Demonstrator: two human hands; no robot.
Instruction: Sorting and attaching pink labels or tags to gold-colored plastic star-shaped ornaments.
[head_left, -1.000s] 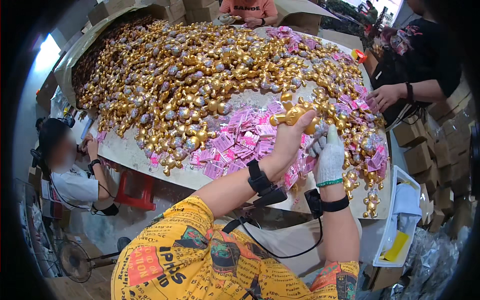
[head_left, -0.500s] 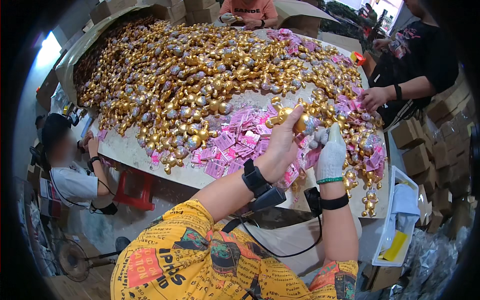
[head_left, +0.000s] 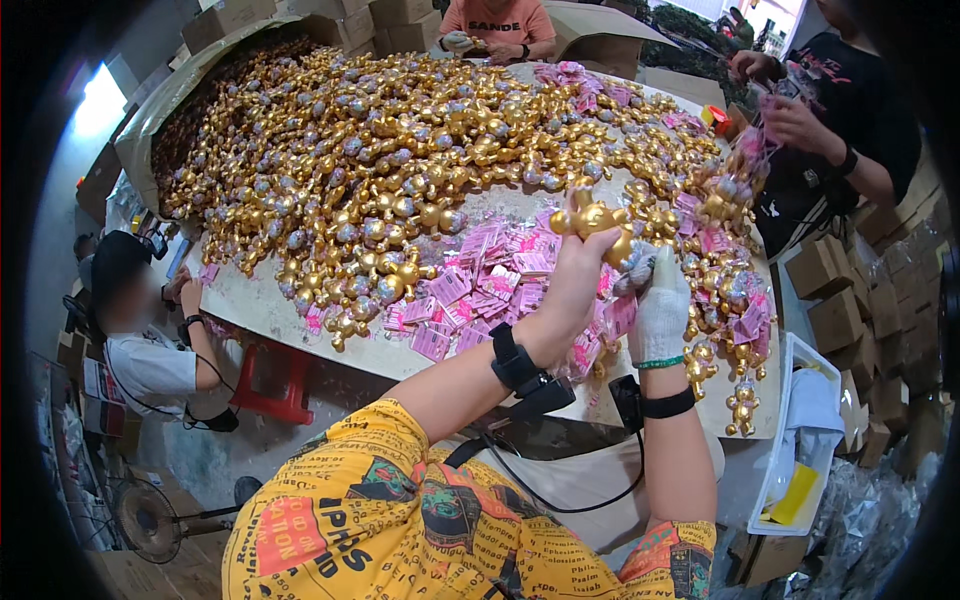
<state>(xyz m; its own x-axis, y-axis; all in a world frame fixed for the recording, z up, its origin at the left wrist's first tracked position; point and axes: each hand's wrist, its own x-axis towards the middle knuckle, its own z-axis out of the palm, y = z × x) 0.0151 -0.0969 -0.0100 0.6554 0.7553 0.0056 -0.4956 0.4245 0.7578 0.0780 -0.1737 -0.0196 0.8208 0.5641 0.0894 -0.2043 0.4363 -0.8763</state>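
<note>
My bare left hand [head_left: 566, 285] is wrapped round a shiny gold animal figurine [head_left: 600, 222], its thumb laid along the body. My right hand [head_left: 661, 318] wears a white knit glove with a green cuff. Its fingers are closed at the figurine's glittery silver end, and what lies between the fingertips is partly hidden. Just left of my hands, a pile of pink printed cards [head_left: 478, 285] is spread on the table [head_left: 370, 362]. Behind it rises a large heap of similar gold figurines [head_left: 380, 150].
More figurines with pink cards attached [head_left: 735, 300] lie at the table's right edge. A white plastic bin [head_left: 795, 440] stands beside it, cartons [head_left: 830, 310] further right. Co-workers stand or sit at left, far side and right. A red stool [head_left: 272, 385] is at left.
My left hand has tilted the figurine, and its gold body now shows more fully above my thumb. The co-worker at right has lifted a bunch of figurines with pink cards off the table.
</note>
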